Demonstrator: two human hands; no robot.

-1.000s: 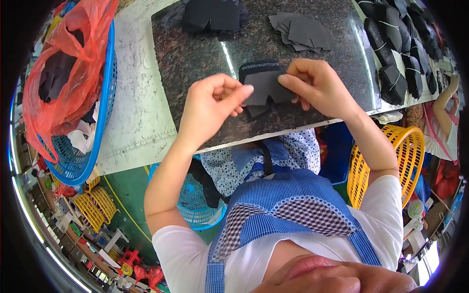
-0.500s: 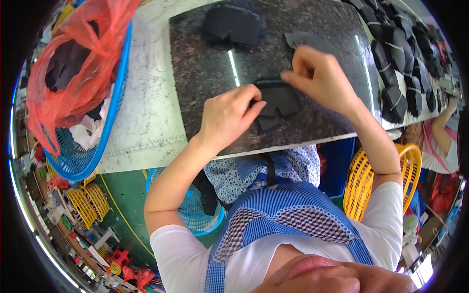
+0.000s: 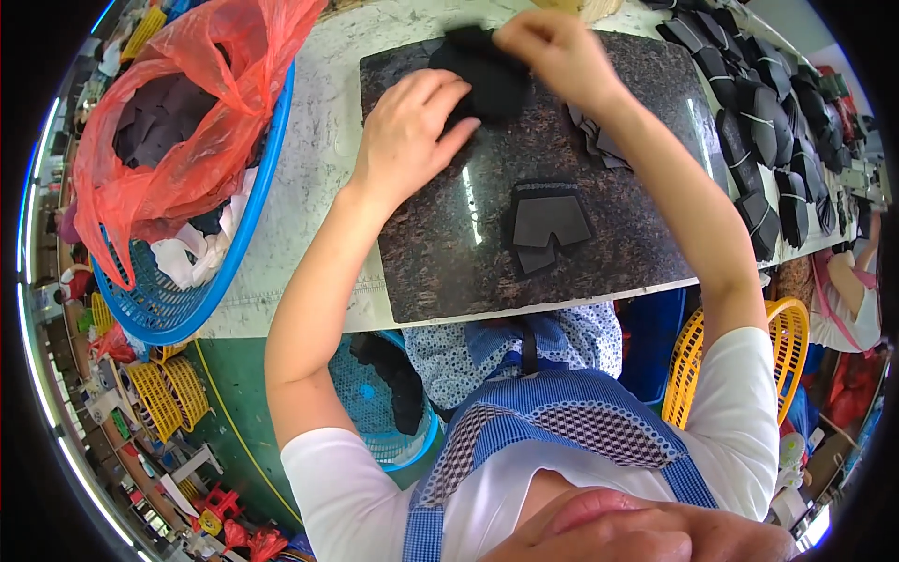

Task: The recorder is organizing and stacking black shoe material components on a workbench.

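A stack of black, cloth-like cut pieces point(image 3: 492, 89) lies at the far side of a dark speckled stone slab. My left hand point(image 3: 407, 131) is at its left edge, thumb and fingers apart, fingertips by the black material. My right hand point(image 3: 562, 56) reaches to its far right corner with fingers pinched on a black fabric piece, smeared by motion. Nearer to me on the slab lies a notched grey piece point(image 3: 551, 222) on a black piece, with a small flap below it. Several small grey pieces point(image 3: 599, 140) lie partly behind my right forearm.
The stone slab point(image 3: 440, 272) rests on a pale worktable point(image 3: 328, 140). At left stands a blue basket point(image 3: 248, 220) with a red plastic bag point(image 3: 239, 140) of dark scraps. Tied black bundles point(image 3: 758, 112) line the right side. A yellow basket point(image 3: 684, 365) is below the table edge.
Both hands have moved away from the notched grey piece to the far black stack. The view has shifted slightly, and the grey piece now lies untouched on the slab.
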